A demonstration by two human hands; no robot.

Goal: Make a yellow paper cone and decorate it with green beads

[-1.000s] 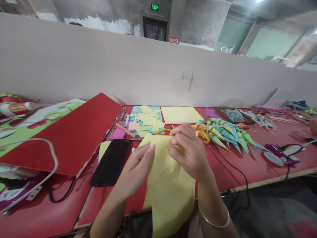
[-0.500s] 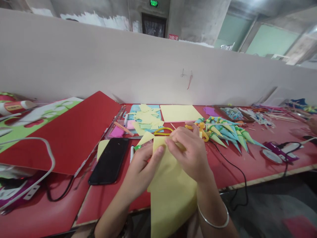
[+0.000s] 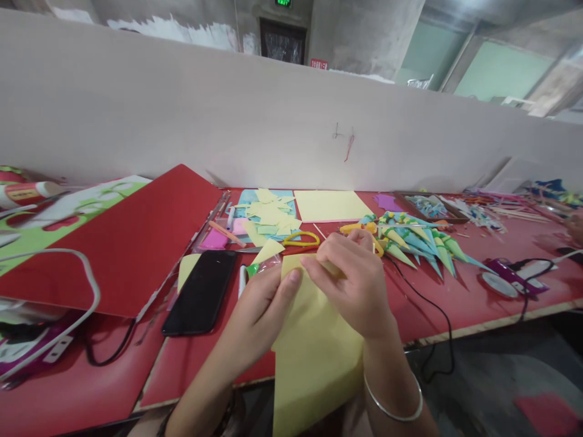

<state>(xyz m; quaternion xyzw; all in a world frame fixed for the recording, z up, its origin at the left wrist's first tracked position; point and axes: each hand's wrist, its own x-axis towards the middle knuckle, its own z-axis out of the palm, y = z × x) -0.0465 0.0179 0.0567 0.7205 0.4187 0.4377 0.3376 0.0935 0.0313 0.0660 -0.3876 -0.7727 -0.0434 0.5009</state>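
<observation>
A long yellow paper sheet [image 3: 314, 370] hangs over the near table edge, its top edge between my two hands. My left hand [image 3: 262, 309] pinches the upper left corner, thumb on the front. Beside it, my right hand [image 3: 353, 282] has its fingers closed on the sheet's top right part, which looks curled under them. Just beyond the hands lie yellow-handled scissors [image 3: 301, 239]. An orange glue gun [image 3: 359, 229] is partly hidden behind my right hand. Blue, green and yellow paper cones [image 3: 421, 243] form a pile to the right.
A black phone [image 3: 200, 294] and a large red board [image 3: 132, 243] are at the left. Yellow scraps [image 3: 268, 212] and a flat yellow sheet [image 3: 332, 207] lie at the back. Cables, a purple device [image 3: 514, 276] and a tray [image 3: 428, 206] are right. Another person's hand [image 3: 576, 224] shows at the right edge.
Both hands keep their grip on the sheet. The right hand has shifted slightly right, and the sheet's lower part has swung a little left.
</observation>
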